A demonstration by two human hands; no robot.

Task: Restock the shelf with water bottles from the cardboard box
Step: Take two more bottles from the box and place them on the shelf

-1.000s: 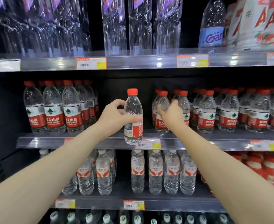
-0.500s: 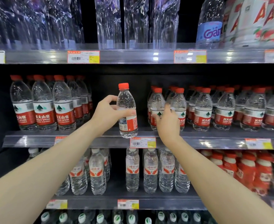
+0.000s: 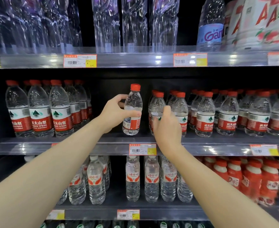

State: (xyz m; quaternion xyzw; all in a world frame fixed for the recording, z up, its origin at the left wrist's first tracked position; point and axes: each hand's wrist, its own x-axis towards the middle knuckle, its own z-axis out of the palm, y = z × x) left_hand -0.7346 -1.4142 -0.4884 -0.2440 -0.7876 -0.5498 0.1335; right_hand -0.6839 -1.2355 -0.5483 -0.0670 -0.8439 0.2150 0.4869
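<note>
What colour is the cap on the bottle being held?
Red, on the small clear plastic bottle; head view.

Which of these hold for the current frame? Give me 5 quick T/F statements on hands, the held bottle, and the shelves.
1. The left hand grips a red-capped bottle. True.
2. That bottle lies on its side. False: it is upright, in the gap on the middle shelf.
3. The right hand holds a second bottle clear of the shelf. False: it reaches in at the front red-capped bottles of the right-hand rows, which stand on the shelf; whether it grips one cannot be told.
4. The bottles on the shelf below have white caps. True.
5. The cardboard box sits on the middle shelf. False: no box is in view.
</note>
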